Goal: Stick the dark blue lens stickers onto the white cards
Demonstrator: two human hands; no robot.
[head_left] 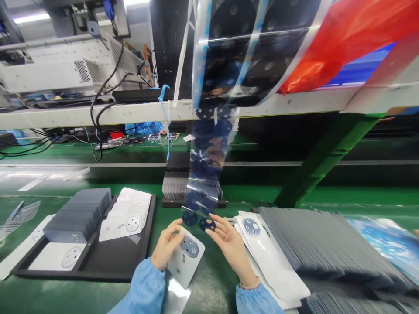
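My left hand [168, 245] grips a white phone back cover [186, 272] by its upper edge, the thumb beside the round dark camera area. A clear strip with dark round stickers [206, 161] hangs down in front of me from the shelf. At its lower end, the fingers of my right hand [227, 240] are closed on a dark round sticker with holes [207, 224]. That sticker is just right of the cover's top edge. Whether it is fully off the strip I cannot tell.
At left, a black tray [114, 257] holds grey and white covers. White covers [275, 266] and long grey stacks [321, 235] lie at right. A rack of upright plates [175, 185] stands behind the strip. A white shelf beam [131, 109] crosses above; a green post [327, 157] slants at right.
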